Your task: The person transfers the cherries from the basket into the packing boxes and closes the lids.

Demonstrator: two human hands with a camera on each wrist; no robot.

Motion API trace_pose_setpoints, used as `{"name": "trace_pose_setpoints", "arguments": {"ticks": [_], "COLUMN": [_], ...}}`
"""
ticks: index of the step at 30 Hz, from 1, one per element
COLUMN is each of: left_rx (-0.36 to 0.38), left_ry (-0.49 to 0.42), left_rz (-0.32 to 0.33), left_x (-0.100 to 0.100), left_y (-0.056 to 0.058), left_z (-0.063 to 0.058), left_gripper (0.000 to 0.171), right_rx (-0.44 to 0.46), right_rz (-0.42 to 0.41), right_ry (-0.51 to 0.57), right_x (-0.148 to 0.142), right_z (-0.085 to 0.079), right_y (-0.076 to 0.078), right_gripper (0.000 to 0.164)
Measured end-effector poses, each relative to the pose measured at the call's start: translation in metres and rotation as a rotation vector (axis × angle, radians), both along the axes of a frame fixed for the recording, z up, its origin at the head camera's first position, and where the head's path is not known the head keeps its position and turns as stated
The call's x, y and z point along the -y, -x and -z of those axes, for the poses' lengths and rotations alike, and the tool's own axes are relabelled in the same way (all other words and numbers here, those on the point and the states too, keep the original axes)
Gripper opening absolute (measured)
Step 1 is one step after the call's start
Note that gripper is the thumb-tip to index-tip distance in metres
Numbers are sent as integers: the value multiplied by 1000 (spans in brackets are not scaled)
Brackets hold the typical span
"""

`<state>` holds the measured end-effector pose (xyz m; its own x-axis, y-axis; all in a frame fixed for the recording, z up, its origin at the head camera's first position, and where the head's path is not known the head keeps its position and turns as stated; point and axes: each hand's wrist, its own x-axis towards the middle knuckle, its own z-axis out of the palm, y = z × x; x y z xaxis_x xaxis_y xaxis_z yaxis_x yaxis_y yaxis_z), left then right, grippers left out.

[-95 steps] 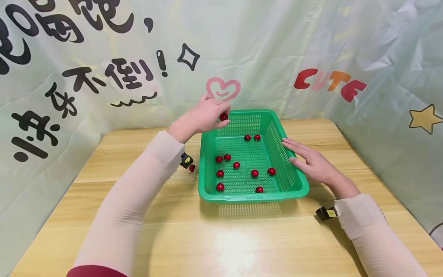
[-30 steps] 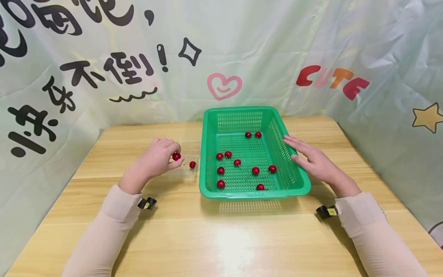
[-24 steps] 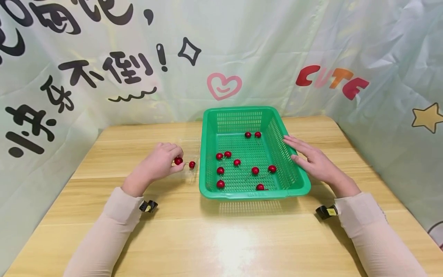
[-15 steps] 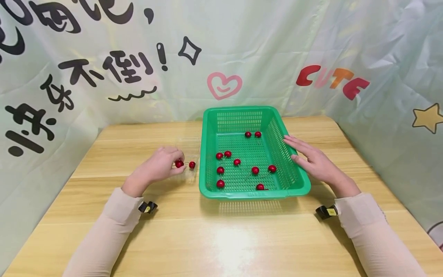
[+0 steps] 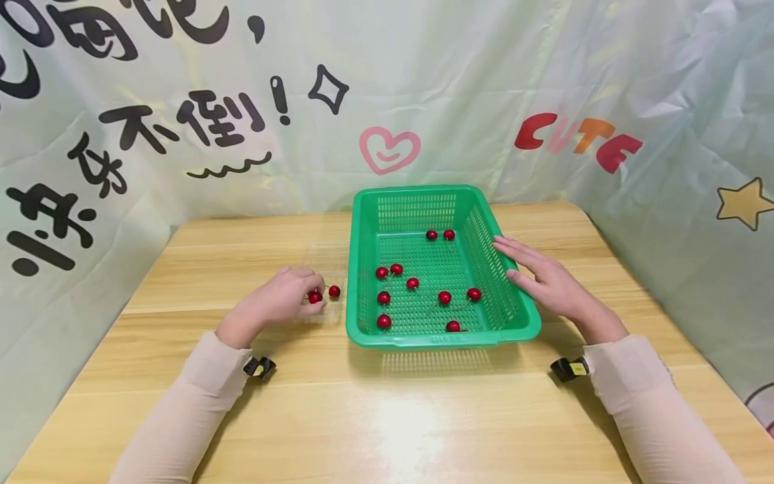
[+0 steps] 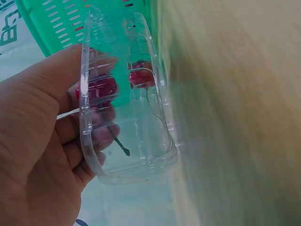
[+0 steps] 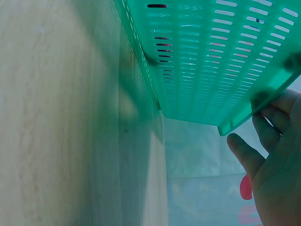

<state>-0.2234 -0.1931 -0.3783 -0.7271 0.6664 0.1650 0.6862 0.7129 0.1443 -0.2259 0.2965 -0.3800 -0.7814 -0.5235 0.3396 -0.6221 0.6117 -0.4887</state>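
With thumb and fingers my left hand [image 5: 278,296] pinches a red stemmed cherry [image 5: 315,296] low at the clear plastic box [image 5: 329,252]. In the left wrist view the held cherry [image 6: 101,88] shows through the box's clear wall [image 6: 84,127], its stem hanging down. A second cherry [image 5: 334,291] lies in the box just to the right. The green basket [image 5: 444,340] stands right of the box, with several cherries [image 5: 412,284] spread over its floor. My right hand [image 5: 550,282] rests with extended fingers on the basket's right rim; the right wrist view shows its fingertips at that rim [image 7: 263,108].
A wooden table [image 5: 375,423] carries everything. Behind it and along both sides hangs a pale printed cloth [image 5: 459,81]. The box sits close against the basket's left side. Small black cameras [image 5: 260,367] are strapped at both wrists.
My left hand has carried a cherry from above the basket's left rim leftward to the clear box, then lowered it beside the other cherry. My right hand has stayed at the basket rim.
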Motion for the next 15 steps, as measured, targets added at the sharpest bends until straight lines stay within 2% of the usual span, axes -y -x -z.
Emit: {"name": "trace_pose_setpoints", "arguments": {"ticks": [6, 15], "left_rx": [38, 22], "left_ry": [33, 61], "left_rz": [-8, 10], "left_x": [-1, -3], "left_y": [0, 0], "left_z": [4, 9], "left_gripper": [15, 15], "right_rx": [-4, -9], "right_rz": [-4, -9], "right_ry": [2, 0], "right_x": [0, 1], "right_z": [-1, -1], "right_y": [-1, -1], "right_gripper": [54, 54]}}
